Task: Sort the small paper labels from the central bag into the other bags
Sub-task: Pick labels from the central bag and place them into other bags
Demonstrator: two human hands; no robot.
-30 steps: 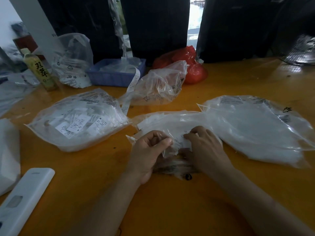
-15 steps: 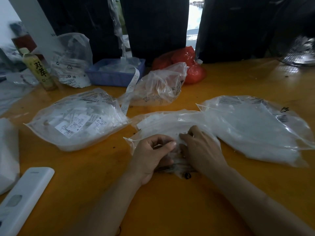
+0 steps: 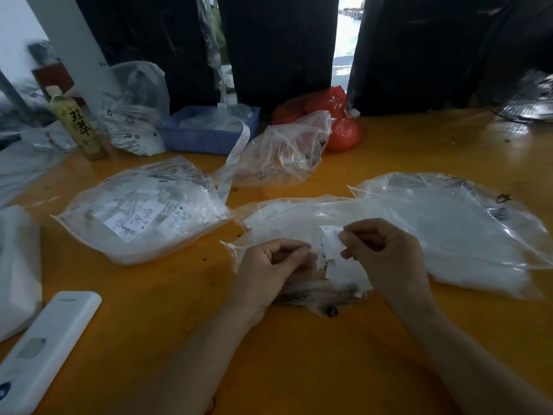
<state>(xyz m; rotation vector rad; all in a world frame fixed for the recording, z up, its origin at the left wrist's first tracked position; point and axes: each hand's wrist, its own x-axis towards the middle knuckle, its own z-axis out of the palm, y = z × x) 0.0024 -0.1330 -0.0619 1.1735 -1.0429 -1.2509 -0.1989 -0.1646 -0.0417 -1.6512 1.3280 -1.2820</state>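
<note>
The central clear bag (image 3: 293, 217) lies on the orange table just beyond my hands. My right hand (image 3: 386, 253) pinches a small bunch of white paper labels (image 3: 332, 244) lifted above the bag's mouth. My left hand (image 3: 269, 268) has its fingers curled at the bag's near edge and seems to pinch the plastic there. A clear bag full of printed labels (image 3: 143, 214) sits to the left. Another clear bag with white contents (image 3: 454, 226) lies to the right.
A crumpled clear bag (image 3: 284, 154) with a label strip (image 3: 236, 157), a blue tray (image 3: 206, 133) and a red bag (image 3: 341, 124) stand behind. A tea bottle (image 3: 77, 124) is at the back left, a white device (image 3: 45, 351) at the near left.
My right hand has come out of the central bag and risen with several labels pinched in it. My left hand stayed at the bag's edge.
</note>
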